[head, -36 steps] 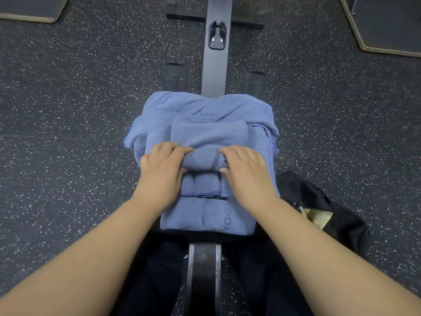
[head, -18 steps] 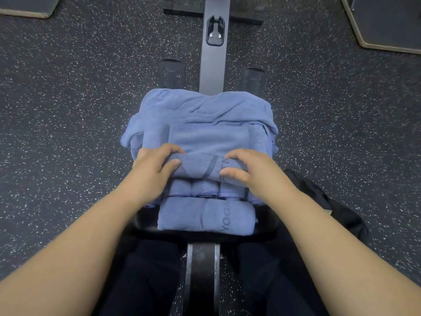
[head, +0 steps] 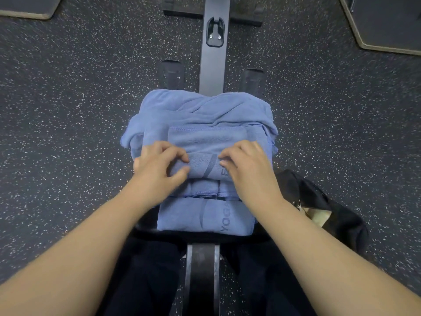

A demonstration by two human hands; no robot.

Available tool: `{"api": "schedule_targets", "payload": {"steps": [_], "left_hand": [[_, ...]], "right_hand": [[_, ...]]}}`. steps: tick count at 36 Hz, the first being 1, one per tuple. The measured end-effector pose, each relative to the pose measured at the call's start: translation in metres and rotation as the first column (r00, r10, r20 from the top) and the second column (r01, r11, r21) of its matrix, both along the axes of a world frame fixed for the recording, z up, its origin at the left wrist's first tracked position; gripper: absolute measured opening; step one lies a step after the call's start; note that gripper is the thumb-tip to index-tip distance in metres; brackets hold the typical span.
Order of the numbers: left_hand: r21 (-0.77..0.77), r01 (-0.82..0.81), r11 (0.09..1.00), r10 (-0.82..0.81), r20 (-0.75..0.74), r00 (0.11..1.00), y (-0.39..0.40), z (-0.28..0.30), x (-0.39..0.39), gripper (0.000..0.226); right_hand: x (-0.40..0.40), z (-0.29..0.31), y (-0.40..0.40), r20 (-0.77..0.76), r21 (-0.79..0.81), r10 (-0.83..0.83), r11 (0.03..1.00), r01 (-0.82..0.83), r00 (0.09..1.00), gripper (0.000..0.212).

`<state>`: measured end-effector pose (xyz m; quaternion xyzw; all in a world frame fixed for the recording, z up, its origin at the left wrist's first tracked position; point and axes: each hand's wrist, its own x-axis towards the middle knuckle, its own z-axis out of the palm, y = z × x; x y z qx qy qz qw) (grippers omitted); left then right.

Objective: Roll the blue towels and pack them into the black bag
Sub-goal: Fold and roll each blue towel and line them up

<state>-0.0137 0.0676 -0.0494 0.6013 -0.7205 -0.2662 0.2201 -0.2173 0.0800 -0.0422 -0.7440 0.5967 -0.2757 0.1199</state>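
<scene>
At far left lies the speckled dark rubber floor [head: 68, 133], with the corner of a grey mat [head: 27, 8] at the top edge. The left hand [head: 157, 167] curls its fingers over and its thumb under the left end of a half-rolled blue terry towel [head: 202, 165], gripping it. That towel lies on a heap of loose blue towels [head: 205, 112] piled on a black bench seat [head: 145, 222] along a dark metal rail [head: 213, 69]. Nearer the person sits a folded blue towel printed YOGA [head: 205, 215]. The right hand [head: 248, 169] grips the roll's right end, fingers bent over it. At right, on the floor beside the seat, sits a soft black fabric bag [head: 337, 215], its mouth showing only a tan paper tag [head: 319, 216]; whether towels are inside cannot be told.
</scene>
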Motion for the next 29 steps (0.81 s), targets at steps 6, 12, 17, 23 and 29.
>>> {"api": "schedule_targets", "payload": {"steps": [6,12,17,23,29], "left_hand": [[0.015,0.014,1.000,-0.016,0.167,0.986,0.001,0.001,-0.003,0.051],[-0.021,-0.027,0.999,0.031,0.227,0.974,0.002,0.000,-0.006,0.055],[-0.084,-0.049,0.995,0.067,0.237,0.969,0.002,-0.002,-0.007,0.047],[-0.112,-0.066,0.992,0.091,0.240,0.966,0.001,-0.004,-0.007,0.046],[-0.135,-0.044,0.990,0.074,0.223,0.972,0.000,-0.007,-0.006,0.045]], "right_hand": [[0.017,-0.010,0.006,-0.087,-0.052,0.032,0.998,-0.036,0.996,0.016],[0.020,-0.016,0.007,-0.146,-0.130,0.020,0.991,-0.040,0.989,0.034],[0.014,-0.017,0.002,-0.224,-0.100,0.056,0.992,-0.080,0.973,0.056],[0.007,-0.011,-0.011,-0.208,-0.041,0.071,0.996,-0.082,0.976,0.041],[0.003,-0.002,-0.016,-0.190,0.019,0.121,0.993,-0.119,0.974,0.036]]}}
